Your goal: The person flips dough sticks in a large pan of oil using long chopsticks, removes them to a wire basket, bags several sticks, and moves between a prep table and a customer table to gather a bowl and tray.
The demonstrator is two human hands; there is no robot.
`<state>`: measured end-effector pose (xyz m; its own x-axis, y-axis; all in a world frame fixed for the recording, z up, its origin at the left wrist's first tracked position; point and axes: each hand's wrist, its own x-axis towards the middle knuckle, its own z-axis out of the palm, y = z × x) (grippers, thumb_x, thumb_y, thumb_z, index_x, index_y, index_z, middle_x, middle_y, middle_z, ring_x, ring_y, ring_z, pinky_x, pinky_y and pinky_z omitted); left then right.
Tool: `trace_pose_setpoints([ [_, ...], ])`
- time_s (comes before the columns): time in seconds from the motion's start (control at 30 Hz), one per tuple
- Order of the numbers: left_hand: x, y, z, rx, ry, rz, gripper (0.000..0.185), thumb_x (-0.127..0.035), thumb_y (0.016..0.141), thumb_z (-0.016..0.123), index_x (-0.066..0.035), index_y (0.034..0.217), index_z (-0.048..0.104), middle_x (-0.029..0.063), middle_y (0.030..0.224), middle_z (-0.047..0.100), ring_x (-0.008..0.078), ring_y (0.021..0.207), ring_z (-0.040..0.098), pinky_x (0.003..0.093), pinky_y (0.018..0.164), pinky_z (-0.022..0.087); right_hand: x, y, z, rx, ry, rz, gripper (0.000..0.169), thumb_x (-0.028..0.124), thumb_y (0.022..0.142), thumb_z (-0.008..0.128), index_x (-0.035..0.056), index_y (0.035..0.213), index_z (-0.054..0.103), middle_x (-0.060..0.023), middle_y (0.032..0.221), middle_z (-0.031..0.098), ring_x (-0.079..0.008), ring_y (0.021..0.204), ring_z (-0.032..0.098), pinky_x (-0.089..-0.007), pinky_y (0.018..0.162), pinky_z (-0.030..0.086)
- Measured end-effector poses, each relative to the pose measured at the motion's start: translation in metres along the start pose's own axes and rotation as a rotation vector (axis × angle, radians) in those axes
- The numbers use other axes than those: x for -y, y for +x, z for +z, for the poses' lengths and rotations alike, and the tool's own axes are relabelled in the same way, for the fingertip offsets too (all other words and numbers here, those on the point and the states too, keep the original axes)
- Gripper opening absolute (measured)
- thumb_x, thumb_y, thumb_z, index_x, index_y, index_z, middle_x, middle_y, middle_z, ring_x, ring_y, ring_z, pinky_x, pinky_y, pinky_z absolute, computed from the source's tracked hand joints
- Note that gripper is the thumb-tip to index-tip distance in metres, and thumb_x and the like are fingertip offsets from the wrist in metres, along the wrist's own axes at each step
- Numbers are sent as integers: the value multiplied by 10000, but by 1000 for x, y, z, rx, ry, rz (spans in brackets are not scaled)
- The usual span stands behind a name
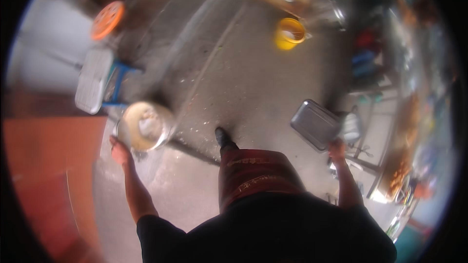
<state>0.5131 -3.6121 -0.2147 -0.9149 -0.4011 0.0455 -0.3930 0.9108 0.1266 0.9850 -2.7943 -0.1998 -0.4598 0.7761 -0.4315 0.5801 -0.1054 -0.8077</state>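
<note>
My left hand (120, 150) is out to the left, closed at the near left rim of a round, pale bucket or pot (169, 122). Whitish contents lie inside it; blur hides what they are. Out to the right, my right hand (337, 149) grips a dark rectangular metal tray (315, 125) by its near right corner, with the tray tilted over the floor. A pale container (351, 128) shows just beyond that hand; whether the hand touches it I cannot tell. A dark red apron (261, 173) bearing writing covers my front.
A yellow bucket (289, 36) stands on the concrete floor ahead. To the left are an orange round stool top (108, 20) and a white-topped stool (94, 80) with blue legs. Cluttered shelving (387, 128) runs along the right. Small scraps dot the floor.
</note>
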Motion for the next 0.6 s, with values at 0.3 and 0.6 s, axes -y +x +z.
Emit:
trace_pose_setpoints([
  [0.3,-28,82,31,-26,541,212,228,-256,1079,353,-100,1164,496,144,1060,703,335,730,726,460,621,600,29,30,24,-116,61,178,163,146,863,671,4,807,614,-62,567,574,-146,435,544,-316,377,388],
  [0.6,-126,29,17,-254,461,234,325,-236,1037,466,-36,1291,502,106,932,732,258,691,728,366,586,602,128,113,25,-206,-427,133,187,162,824,641,-24,821,626,-134,612,642,-205,501,626,-378,458,472],
])
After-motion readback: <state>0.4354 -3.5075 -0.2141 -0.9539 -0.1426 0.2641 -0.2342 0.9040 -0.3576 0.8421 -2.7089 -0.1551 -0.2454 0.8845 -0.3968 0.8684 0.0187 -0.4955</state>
